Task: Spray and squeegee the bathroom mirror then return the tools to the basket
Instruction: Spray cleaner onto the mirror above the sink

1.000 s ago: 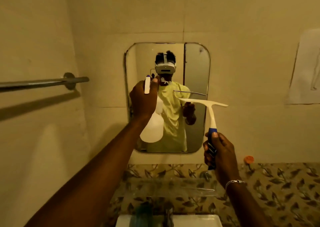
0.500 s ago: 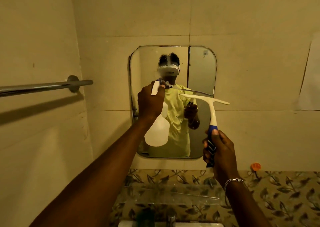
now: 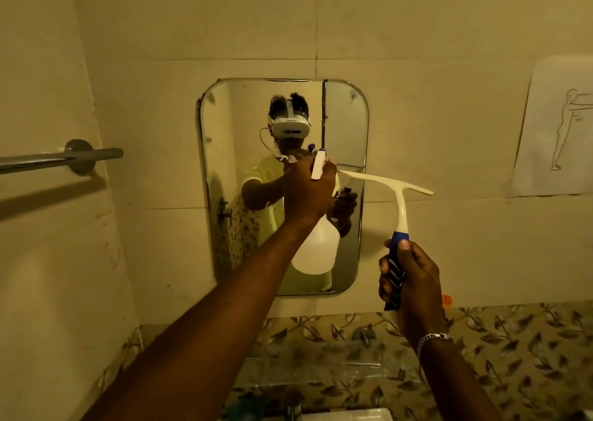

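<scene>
Left hand fingers clamped on neck of white spray bottle raised before the mirror, right hand fingers wrapped round the ribbed blue grip of the squeegee; both likely light, rigid plastic, best held there, glass fragile.

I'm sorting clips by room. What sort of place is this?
Most likely a home bathroom: a wall mirror, a metal towel bar on the left wall, and patterned tiles below.
</scene>
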{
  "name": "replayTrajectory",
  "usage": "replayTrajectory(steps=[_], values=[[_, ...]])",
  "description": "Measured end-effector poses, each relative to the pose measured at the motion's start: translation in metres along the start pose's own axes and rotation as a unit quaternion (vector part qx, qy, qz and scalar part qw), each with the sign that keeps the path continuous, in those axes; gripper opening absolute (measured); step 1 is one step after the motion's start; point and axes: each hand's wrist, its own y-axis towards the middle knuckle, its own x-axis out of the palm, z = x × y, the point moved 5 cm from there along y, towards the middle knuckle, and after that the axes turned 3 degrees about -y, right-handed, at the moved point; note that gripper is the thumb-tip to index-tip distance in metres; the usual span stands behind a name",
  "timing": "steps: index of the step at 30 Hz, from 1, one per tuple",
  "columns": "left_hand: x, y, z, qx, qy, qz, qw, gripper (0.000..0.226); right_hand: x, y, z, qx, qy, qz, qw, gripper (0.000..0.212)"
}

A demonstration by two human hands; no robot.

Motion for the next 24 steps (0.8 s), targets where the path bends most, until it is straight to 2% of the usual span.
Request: replayTrajectory(steps=[11, 24], values=[[0.016, -0.013, -0.01, -0.005, -0.02, -0.017, 1.0, 0.024, -0.011, 0.003, 0.002, 0.001, 0.002, 0.012, 1.0, 0.027], [-0.069, -0.019, -0.075, -0.029, 0.031, 0.08, 0.996, 0.033, 0.017, -0.004, 0.02, 0.014, 0.005, -0.016, 1.0, 0.031]])
